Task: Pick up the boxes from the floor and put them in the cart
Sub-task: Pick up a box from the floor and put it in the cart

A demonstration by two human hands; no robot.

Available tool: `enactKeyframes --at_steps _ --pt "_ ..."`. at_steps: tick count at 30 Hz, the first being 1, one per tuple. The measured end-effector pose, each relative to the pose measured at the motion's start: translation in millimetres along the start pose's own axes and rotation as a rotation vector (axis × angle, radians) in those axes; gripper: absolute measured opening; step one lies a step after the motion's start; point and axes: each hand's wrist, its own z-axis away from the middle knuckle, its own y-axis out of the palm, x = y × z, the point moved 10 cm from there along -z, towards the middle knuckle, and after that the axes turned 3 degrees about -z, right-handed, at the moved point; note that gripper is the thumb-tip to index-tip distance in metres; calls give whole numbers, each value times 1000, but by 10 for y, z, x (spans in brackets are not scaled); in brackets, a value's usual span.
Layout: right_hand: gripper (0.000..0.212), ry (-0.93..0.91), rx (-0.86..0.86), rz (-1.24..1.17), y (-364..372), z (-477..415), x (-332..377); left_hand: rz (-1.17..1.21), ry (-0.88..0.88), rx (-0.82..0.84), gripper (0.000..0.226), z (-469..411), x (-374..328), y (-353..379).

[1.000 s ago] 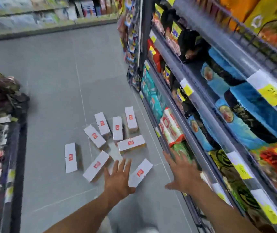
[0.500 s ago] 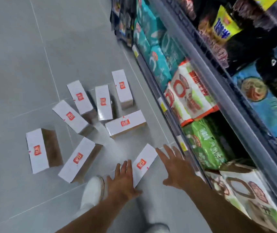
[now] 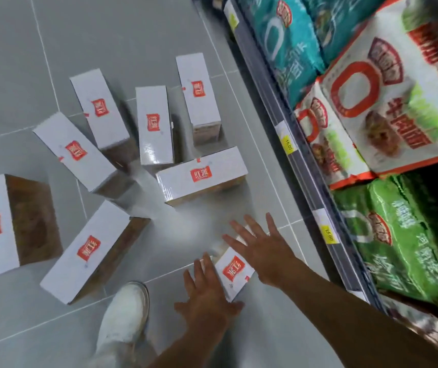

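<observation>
Both spread open, holding nothing: left grip (image 3: pixel 207 296) and right grip (image 3: pixel 263 251) flanking nearest box (image 3: pixel 235 270); close onto opposite sides, lift level.

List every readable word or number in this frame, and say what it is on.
"红派": red label on the crosswise box.
"16.00": upper yellow price tag.
"15.00": lower yellow price tag.
Shelf bags: print too blurred to read.
</observation>
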Motion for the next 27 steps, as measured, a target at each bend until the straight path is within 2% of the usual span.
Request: enactKeyframes --at_steps 3,5,9,12,16,22,25,27 --pt "107 -46 -13 16 228 -120 -3 3 2 -60 132 -101 -1 82" --pt "106 -48 -37 -19 309 -177 -32 43 22 -98 121 -151 -5 100" --pt "92 9 -17 -64 325 -214 -77 71 114 -114 98 -190 -6 1" --pt "90 109 -9 -123 255 -118 -128 -74 231 -115 90 -228 -80 -275" --pt "99 208 7 -186 81 122 -193 -267 388 -17 93 -195 -260 -703" --pt "113 277 -31 -260 -872 593 -225 -371 546 45 97 341 -670 -1780" --pt "113 286 -102 -258 -1547 900 -211 -414 603 20 92 766 -885 -2421" --pt "112 292 -165 -282 -1971 1123 -184 -493 629 10 96 1086 -1018 -2806"
